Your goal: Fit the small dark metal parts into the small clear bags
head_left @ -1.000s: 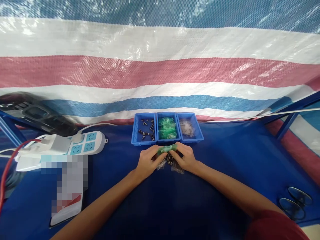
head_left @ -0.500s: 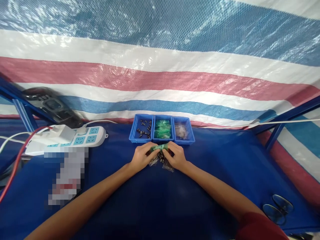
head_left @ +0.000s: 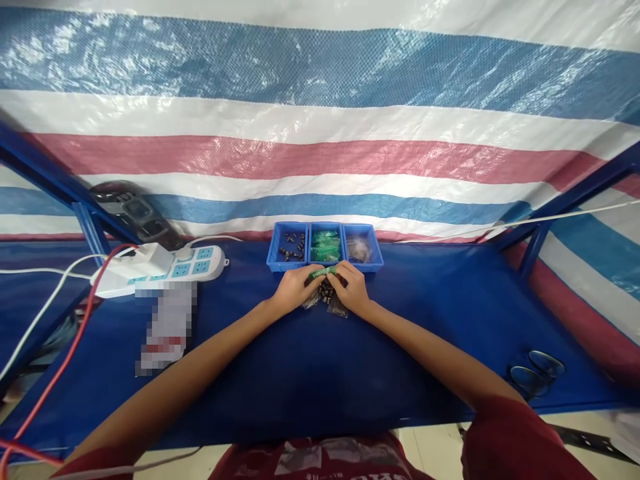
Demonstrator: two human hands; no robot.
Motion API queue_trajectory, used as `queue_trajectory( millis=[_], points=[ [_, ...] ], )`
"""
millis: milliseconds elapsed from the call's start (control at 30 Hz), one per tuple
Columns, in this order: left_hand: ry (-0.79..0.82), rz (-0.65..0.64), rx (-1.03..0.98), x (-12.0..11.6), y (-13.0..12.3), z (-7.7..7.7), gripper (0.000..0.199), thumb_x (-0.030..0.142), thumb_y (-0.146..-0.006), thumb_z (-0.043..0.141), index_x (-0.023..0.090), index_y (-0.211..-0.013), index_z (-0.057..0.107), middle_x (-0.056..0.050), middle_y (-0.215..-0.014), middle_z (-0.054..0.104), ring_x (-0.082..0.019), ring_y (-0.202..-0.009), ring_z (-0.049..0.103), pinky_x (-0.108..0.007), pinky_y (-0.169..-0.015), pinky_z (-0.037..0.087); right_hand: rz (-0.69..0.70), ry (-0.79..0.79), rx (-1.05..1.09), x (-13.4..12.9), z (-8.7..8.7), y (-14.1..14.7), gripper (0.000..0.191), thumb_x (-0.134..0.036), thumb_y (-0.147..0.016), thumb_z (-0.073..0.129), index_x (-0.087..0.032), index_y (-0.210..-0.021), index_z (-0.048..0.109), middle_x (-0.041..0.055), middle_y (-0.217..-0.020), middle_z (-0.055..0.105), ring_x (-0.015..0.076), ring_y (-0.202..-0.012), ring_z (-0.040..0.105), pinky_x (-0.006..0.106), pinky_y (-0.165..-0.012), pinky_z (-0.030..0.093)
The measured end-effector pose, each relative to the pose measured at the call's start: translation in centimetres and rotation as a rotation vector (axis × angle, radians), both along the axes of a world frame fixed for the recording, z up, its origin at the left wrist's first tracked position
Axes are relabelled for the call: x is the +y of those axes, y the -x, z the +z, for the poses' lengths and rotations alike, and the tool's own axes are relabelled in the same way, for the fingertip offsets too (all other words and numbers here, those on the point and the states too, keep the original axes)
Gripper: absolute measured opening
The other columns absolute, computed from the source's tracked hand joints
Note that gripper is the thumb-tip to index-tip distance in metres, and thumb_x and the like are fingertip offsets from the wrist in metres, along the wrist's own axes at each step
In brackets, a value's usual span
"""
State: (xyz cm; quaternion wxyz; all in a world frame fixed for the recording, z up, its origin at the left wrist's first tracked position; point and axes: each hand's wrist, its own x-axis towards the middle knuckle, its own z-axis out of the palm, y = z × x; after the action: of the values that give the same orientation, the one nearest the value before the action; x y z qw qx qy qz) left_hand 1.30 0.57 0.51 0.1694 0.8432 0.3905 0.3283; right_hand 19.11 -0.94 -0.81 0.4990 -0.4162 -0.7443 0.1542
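Between my left hand (head_left: 295, 289) and my right hand (head_left: 352, 287) is a small green packet (head_left: 323, 272), its ends pinched by the fingers of both. Right below the hands lies a pile of small dark screws (head_left: 326, 293) on the blue table. A clear plastic bag (head_left: 338, 307) lies by the pile under my right hand, and more clear plastic shows near my left. Just beyond stand three joined blue bins: the left bin (head_left: 272, 256) with loose screws, the middle bin (head_left: 327, 227) with green packets, the right bin (head_left: 376, 248) with clear bags.
A white power strip (head_left: 216, 263) with plugs and cables lies at the left, with a blurred-out flat item (head_left: 170, 320) before it. A dark packaged object (head_left: 137, 212) leans behind. Eyeglasses (head_left: 535, 373) rest at the right. A striped tarp (head_left: 320, 160) hangs behind the table.
The camera view has shifted, so the table's front edge and my shirt now show. Both hands stay on the green packet, with little visible change in their grip.
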Motion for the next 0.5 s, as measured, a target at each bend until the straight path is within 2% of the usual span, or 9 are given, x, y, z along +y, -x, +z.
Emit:
queue_trajectory(
  millis=[100,233,367,500],
  points=[
    [-0.026,0.055,-0.073,0.2,0.0,-0.3,0.028,0.037,-0.087,0.054,0.016,-0.102,0.065,-0.006,-0.093,0.071,-0.016,-0.078,0.067,-0.025,-0.073,0.051,-0.030,0.006,0.009,-0.2,0.0,-0.1,0.031,-0.032,-0.092,0.046,-0.018,-0.065,0.050,0.0002,-0.067,0.043,0.0127,-0.059,0.043,0.026,-0.059,0.039],
    [-0.061,0.115,-0.169,0.1,0.3,-1.0,0.028,0.040,-0.082,0.061,0.015,-0.094,0.067,-0.005,-0.082,0.072,-0.015,-0.069,0.065,-0.025,-0.070,0.051,0.007,0.008,-0.010,-0.5,-0.1,-0.3,0.027,-0.031,-0.091,0.048,-0.018,-0.069,0.055,0.0010,-0.067,0.046,0.0128,-0.058,0.044,0.027,-0.057,0.039],
    [-0.085,0.107,-0.213,0.2,0.7,-1.1,0.026,0.041,-0.082,0.061,0.016,-0.086,0.068,-0.005,-0.077,0.071,-0.016,-0.070,0.066,-0.025,-0.067,0.051,0.049,0.004,-0.003,-0.3,-0.2,-0.2,0.027,-0.030,-0.091,0.048,-0.018,-0.069,0.055,0.0017,-0.066,0.048,0.0139,-0.059,0.046,0.027,-0.058,0.041],
    [-0.093,0.076,-0.222,0.2,0.8,-0.9,0.024,0.039,-0.083,0.060,0.016,-0.080,0.066,-0.002,-0.067,0.067,-0.013,-0.059,0.062,-0.022,-0.058,0.047,0.074,0.016,-0.012,0.0,-0.3,-0.2,0.031,-0.031,-0.092,0.047,-0.018,-0.064,0.052,0.0009,-0.062,0.044,0.0143,-0.058,0.045,0.027,-0.056,0.039]
  ],
)
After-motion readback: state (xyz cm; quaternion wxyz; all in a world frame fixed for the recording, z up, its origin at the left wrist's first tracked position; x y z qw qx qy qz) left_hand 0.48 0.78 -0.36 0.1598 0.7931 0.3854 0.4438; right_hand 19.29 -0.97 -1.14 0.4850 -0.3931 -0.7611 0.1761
